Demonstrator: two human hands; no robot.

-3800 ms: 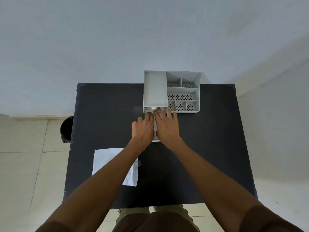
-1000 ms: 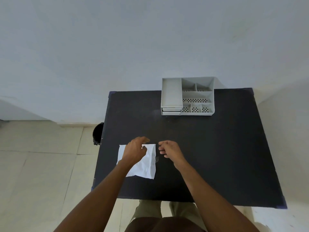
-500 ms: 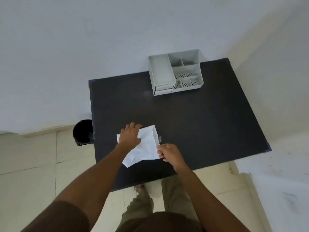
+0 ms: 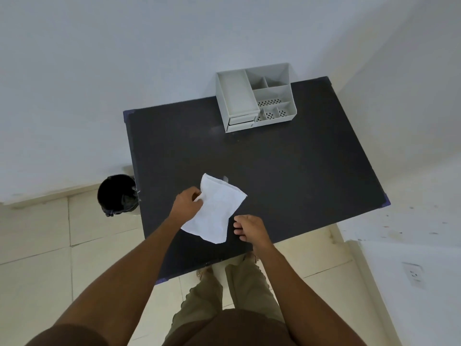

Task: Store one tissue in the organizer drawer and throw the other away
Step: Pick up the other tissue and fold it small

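1. One tissue (image 4: 216, 213) is being observed in view; it is being held up off the dark desk (image 4: 287, 171), near the front edge, with its lower corner hanging free.
2. The tissue is being pinched along its left edge by the left hand (image 4: 185, 204), the fingers being closed on the sheet. The grip at one edge is judged to be serving a lift and carry, since the rest of the sheet is being left to drape.
3. The right hand (image 4: 249, 229) is being kept just beside the tissue's lower right edge, its fingers loosely curled and holding nothing. Whether a fingertip is touching the sheet cannot be told.
4. The grey organizer (image 4: 257, 96) is being noted at the far side of the desk, against the wall. Its two small drawers (image 4: 241, 122), at the front left, are being seen pushed in flush. No second tissue is being seen on the desk; whether one is lying inside a drawer cannot be confirmed.
5. A black bin (image 4: 117, 194) with a dark liner is being noted on the floor, just beside the desk's left edge and well apart from the organizer.
6. The step in hand is being judged as disposal: the sheet is being held on the side nearest the bin, so a short carry leftward past the desk edge is being called for.
7. A risk is being recorded that the loose sheet may drift or catch on the desk edge on release.
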